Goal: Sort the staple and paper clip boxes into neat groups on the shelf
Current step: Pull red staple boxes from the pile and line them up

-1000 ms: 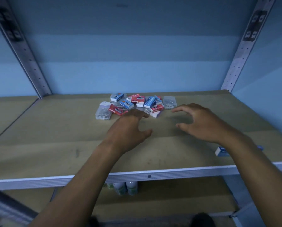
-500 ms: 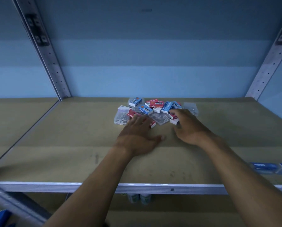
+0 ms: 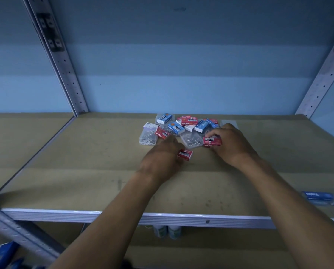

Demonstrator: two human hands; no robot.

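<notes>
Both hands have reached the pile since a moment ago and each has drawn out one red box. On the shelf [image 3: 65,171] the mixed pile [image 3: 181,127] lies at the back centre. The right hand [image 3: 230,146] pinches a red staple box [image 3: 212,142]; the left hand [image 3: 162,158] grips another red box [image 3: 185,154]. Sorting is only starting, I think; next both red boxes need one common spot, apart from the blue and clear boxes.

Matt, scuffed fibreboard shelf [image 3: 84,171] with a smooth metal front edge; glossy printed cardboard staple boxes [image 3: 189,121]; clear plastic clip boxes [image 3: 148,136]; perforated metal uprights [image 3: 65,61].
</notes>
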